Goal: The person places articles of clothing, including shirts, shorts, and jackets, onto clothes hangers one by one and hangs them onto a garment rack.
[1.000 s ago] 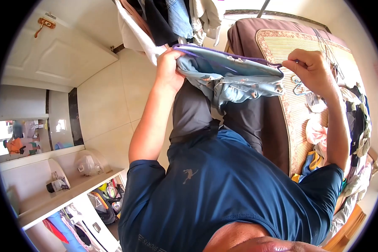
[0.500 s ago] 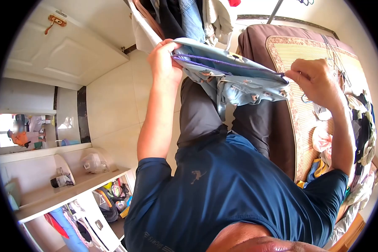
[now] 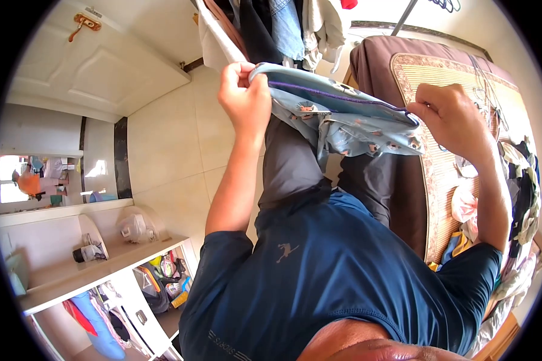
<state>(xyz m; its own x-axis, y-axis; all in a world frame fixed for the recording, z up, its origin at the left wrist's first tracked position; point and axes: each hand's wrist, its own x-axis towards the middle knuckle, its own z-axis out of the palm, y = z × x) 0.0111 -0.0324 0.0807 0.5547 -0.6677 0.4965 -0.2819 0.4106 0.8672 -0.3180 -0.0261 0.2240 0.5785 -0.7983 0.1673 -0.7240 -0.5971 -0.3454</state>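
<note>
Blue cloth (image 3: 347, 127) above the legs (image 3: 290, 157), gripped at both ends.
Pinched in left hand (image 3: 247, 103) and right hand (image 3: 453, 120); best drawn apart evenly, purple edging (image 3: 367, 104) untwisted, loose folds hanging free.

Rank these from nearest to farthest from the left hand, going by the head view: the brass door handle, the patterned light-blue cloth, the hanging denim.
From the left hand:
1. Patterned light-blue cloth: in its grip, reaching rightward.
2. Hanging denim: ahead, slightly right.
3. Brass door handle: far left, on the white door.
</note>
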